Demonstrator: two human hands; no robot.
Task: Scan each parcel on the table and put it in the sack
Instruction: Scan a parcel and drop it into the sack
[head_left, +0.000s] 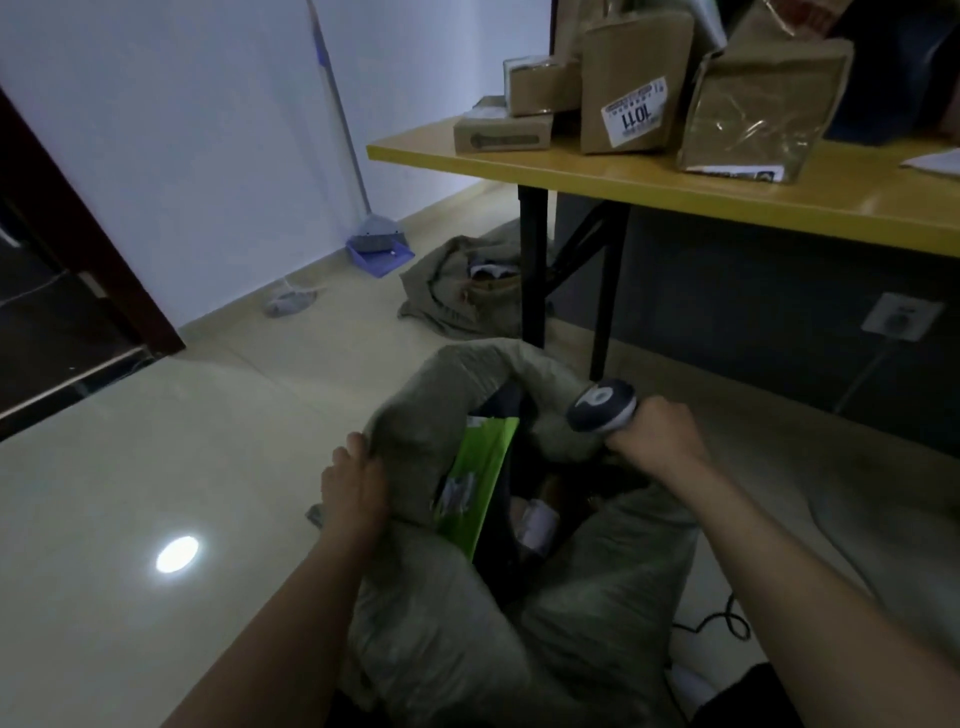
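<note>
Left hand (353, 488): grasps the rim of the grey-green woven sack (441, 597), at 9 o'clock of its mouth.
Right hand (657, 436): clenched around the dark blue and white handheld scanner (602, 405), at 2 o'clock of the mouth.
Flat green plastic parcel (480, 483): inside the sack mouth.
Brown cardboard parcels (634, 98): on the yellow table (727, 192), at 1 o'clock.

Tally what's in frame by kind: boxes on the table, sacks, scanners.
boxes on the table: 4 clear; anything behind them, can't tell
sacks: 2, one open in front, one on the floor by the table leg
scanner: 1
total: 7
</note>
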